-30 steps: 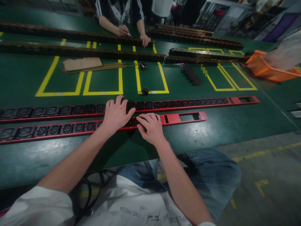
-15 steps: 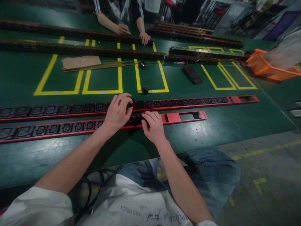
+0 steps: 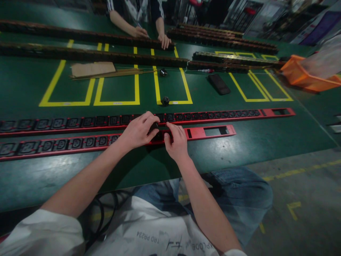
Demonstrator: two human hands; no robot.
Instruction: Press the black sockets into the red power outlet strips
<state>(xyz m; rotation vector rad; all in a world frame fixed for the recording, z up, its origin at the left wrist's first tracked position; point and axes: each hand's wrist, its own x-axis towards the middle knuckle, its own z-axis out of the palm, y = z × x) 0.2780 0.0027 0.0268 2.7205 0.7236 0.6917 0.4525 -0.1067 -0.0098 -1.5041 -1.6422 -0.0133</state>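
Observation:
Two long red power strips lie side by side across the green table, the near strip (image 3: pixel 207 132) and the far strip (image 3: pixel 229 115), both lined with black sockets. My left hand (image 3: pixel 138 130) is curled over a small black socket module (image 3: pixel 153 127) above the near strip, fingers pinched on it. My right hand (image 3: pixel 176 140) presses its closed fingers on the near strip just right of that module, beside the strip's open cut-outs.
Yellow tape boxes mark the table. A loose black socket (image 3: pixel 165 100) and another (image 3: pixel 163 72) lie beyond the strips, with a black phone (image 3: pixel 218 84), cardboard (image 3: pixel 90 68), dark strips at the back and an orange bin (image 3: pixel 301 76). Another person's hands (image 3: pixel 165 41) work across the table.
My left hand has carried the black module from the far strip toward the near strip. My right hand has slid slightly right along the near strip and closed in beside it.

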